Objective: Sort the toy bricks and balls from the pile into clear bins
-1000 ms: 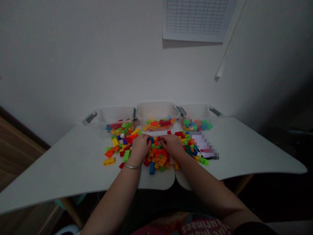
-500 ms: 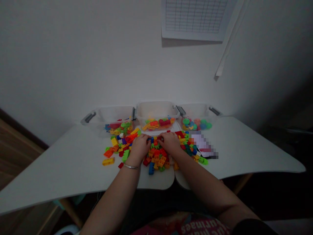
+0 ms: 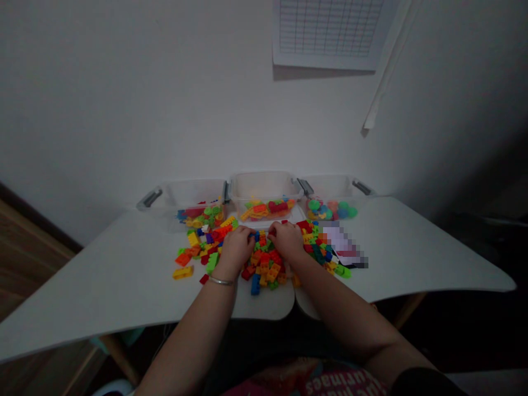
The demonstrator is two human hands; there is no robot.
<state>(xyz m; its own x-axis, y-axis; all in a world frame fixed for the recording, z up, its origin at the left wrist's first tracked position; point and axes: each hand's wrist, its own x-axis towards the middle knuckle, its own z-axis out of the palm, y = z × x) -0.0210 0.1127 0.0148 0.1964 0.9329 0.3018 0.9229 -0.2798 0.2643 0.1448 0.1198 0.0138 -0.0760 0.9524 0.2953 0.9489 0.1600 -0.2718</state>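
A heap of coloured plastic bricks (image 3: 264, 267) lies on the white table (image 3: 124, 275) in front of me. My left hand (image 3: 236, 248), with a bangle at the wrist, rests on the heap with its fingers curled around a blue brick (image 3: 256, 236). Just to its right, my right hand (image 3: 289, 241) has its fingers bent and pinched on a red brick (image 3: 272, 232). The two hands nearly meet over the pile's far side. Loose bricks spread to the left, among them a yellow brick (image 3: 183, 272).
Three clear plastic tubs stand along the wall: the left tub (image 3: 185, 195) and middle tub (image 3: 264, 190) hold bricks, the right tub (image 3: 330, 190) holds round coloured pieces. A blurred paper (image 3: 344, 247) lies to the right. The table edge curves inward near my body.
My right hand has shifted slightly left and away from me, closer to my left hand. The left hand has barely moved.
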